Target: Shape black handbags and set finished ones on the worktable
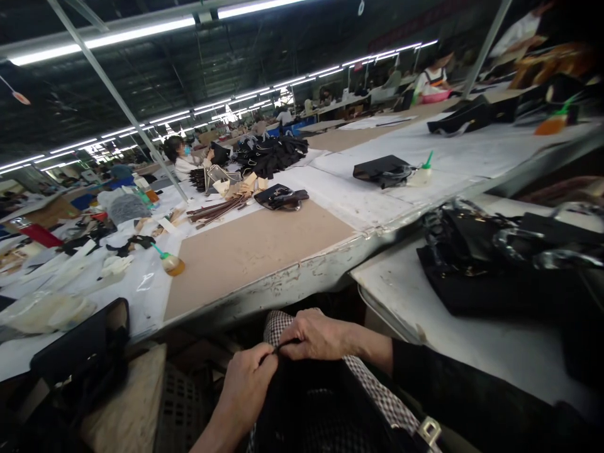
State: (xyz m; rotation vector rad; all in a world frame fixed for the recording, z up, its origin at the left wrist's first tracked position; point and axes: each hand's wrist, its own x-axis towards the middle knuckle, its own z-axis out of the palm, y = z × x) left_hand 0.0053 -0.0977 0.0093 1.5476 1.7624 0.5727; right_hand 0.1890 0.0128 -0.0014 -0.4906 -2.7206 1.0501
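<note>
A black bag [321,396] lies in my lap, its lower part running out of the picture. My left hand [248,384] pinches the bag's upper edge between thumb and fingers. Right beside it, my right hand [314,335] grips the same edge with bent fingers. The two hands almost touch, and a short dark piece of the edge shows between them. Checked cloth [377,390] shows beneath and around the bag. A metal buckle [429,431] is at the bottom right. The bag's inside is too dark to make out.
Ahead stands a long worktable with a brown board [264,251]. On it are a glue bottle [172,263], a black bag [280,197], brown strips [219,211] and another black bag [382,170]. Black bags [514,258] lie on the right-hand table. A crate [179,402] stands left. People work farther back.
</note>
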